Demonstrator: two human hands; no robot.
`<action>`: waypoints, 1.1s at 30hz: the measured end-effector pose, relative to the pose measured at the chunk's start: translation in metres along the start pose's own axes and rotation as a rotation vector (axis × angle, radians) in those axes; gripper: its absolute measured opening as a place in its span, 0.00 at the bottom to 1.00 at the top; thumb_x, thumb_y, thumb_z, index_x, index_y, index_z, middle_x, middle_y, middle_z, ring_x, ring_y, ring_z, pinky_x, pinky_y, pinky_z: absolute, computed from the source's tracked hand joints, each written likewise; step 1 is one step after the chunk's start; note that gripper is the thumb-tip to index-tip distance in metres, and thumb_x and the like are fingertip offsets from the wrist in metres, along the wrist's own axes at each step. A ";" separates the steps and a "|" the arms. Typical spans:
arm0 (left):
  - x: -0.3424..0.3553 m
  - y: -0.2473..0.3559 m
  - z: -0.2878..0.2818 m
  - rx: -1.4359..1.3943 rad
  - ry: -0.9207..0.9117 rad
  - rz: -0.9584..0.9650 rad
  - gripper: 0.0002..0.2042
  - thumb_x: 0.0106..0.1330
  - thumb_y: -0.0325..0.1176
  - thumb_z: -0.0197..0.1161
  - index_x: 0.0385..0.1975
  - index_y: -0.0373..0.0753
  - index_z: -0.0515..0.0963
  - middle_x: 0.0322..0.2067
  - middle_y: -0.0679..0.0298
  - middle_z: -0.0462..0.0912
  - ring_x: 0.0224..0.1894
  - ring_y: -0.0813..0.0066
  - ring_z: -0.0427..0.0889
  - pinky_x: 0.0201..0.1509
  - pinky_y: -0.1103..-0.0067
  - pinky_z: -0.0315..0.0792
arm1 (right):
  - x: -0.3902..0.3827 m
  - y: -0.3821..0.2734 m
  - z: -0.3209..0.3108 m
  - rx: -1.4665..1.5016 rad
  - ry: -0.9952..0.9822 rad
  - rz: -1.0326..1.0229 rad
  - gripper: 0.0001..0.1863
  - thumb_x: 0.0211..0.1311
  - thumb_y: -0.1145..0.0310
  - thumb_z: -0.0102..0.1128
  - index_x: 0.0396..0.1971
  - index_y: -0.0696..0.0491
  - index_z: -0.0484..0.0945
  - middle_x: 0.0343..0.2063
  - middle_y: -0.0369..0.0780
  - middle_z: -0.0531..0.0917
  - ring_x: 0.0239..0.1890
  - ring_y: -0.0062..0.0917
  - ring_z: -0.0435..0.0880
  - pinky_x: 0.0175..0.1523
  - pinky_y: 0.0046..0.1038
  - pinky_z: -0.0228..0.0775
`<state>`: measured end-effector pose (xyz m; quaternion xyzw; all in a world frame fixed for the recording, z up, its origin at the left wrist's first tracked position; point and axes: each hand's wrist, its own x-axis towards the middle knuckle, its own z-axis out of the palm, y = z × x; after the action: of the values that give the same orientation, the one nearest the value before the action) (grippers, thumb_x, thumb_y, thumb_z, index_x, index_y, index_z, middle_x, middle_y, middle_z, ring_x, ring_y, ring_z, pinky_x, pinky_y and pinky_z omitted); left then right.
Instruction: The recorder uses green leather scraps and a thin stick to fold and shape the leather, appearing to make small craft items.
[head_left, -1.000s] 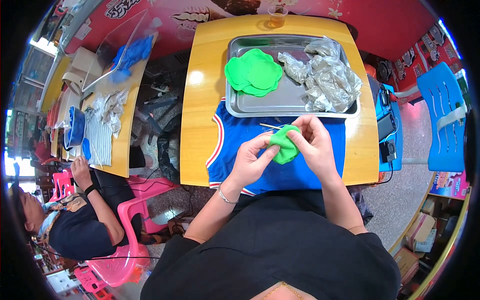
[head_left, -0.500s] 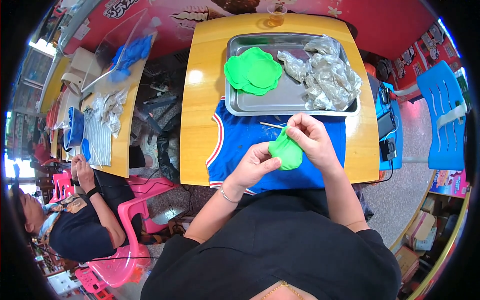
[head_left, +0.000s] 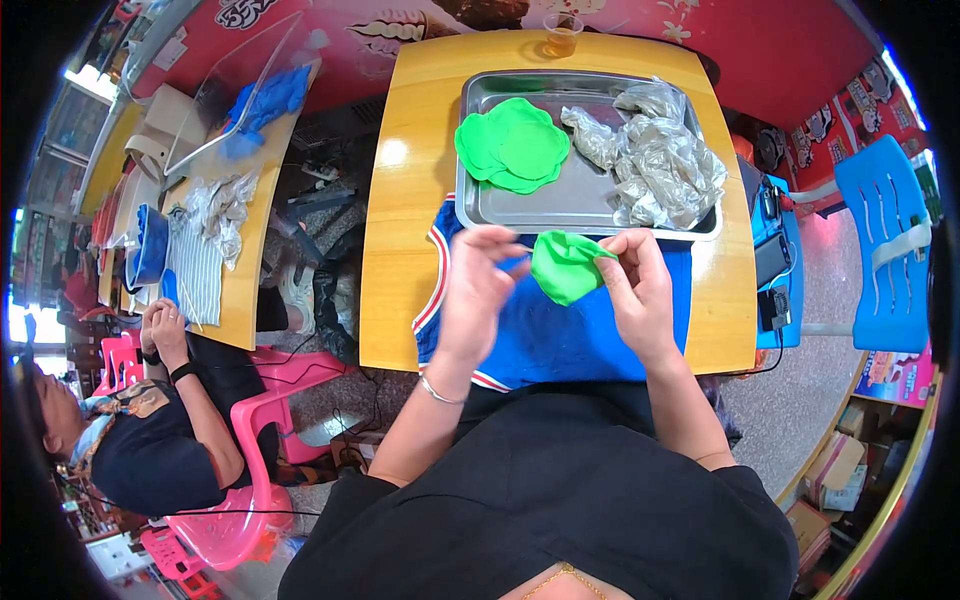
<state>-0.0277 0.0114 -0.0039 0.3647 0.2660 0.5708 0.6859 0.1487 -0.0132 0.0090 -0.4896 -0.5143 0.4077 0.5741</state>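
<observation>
My right hand [head_left: 643, 290] pinches the upper right edge of a crumpled bright green cloth piece [head_left: 568, 268], held above a blue sports jersey [head_left: 580, 345] with white and red trim. My left hand [head_left: 478, 290] is raised at the cloth's left side. Its fingers are smeared by motion, so whether they grip anything is unclear. Beyond my hands, a metal tray [head_left: 520, 212] bears a stack of round, petal-edged green pieces [head_left: 515, 145] on its left. Crumpled clear plastic bags [head_left: 665, 160] fill its right side.
The yellow table [head_left: 405, 150] carries a cup of amber drink [head_left: 562, 38] at its far edge. A blue chair [head_left: 880, 235] stands to the right. On the left, another person [head_left: 160, 440] sits by a pink chair [head_left: 250, 480] at a second table [head_left: 255, 240].
My left hand has let go of the green cloth and moved up and left. The cloth has turned and risen slightly in my right hand. The thin stick seen before is now mostly hidden.
</observation>
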 end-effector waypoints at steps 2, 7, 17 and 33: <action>-0.011 -0.014 0.010 0.092 -0.081 -0.077 0.26 0.57 0.38 0.66 0.51 0.37 0.62 0.46 0.65 0.69 0.49 0.77 0.68 0.54 0.78 0.64 | -0.003 -0.002 0.010 0.068 0.014 -0.005 0.06 0.60 0.81 0.51 0.35 0.57 0.65 0.30 0.34 0.73 0.30 0.11 0.72 0.34 0.14 0.65; -0.013 -0.016 0.025 -0.051 0.063 -0.111 0.09 0.64 0.28 0.56 0.42 0.35 0.69 0.37 0.67 0.74 0.41 0.84 0.73 0.46 0.85 0.67 | -0.006 -0.002 0.012 0.083 -0.020 -0.004 0.17 0.57 0.81 0.53 0.47 0.56 0.66 0.35 0.36 0.73 0.35 0.14 0.74 0.39 0.18 0.68; -0.011 -0.004 0.008 0.322 -0.178 -0.030 0.04 0.62 0.24 0.58 0.35 0.34 0.74 0.31 0.70 0.74 0.33 0.87 0.72 0.35 0.88 0.67 | 0.005 -0.016 -0.009 -0.202 -0.174 0.053 0.09 0.49 0.74 0.64 0.31 0.57 0.75 0.22 0.35 0.77 0.23 0.16 0.74 0.26 0.19 0.66; -0.016 0.003 -0.009 0.263 -0.068 -0.001 0.03 0.64 0.25 0.55 0.32 0.32 0.73 0.35 0.68 0.70 0.35 0.87 0.69 0.37 0.88 0.63 | 0.008 0.007 -0.015 0.055 -0.121 0.174 0.09 0.59 0.75 0.55 0.40 0.57 0.72 0.29 0.32 0.75 0.31 0.12 0.72 0.36 0.15 0.65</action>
<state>-0.0401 -0.0023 -0.0079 0.4705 0.3155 0.5179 0.6410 0.1652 -0.0062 0.0035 -0.4910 -0.4920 0.4988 0.5177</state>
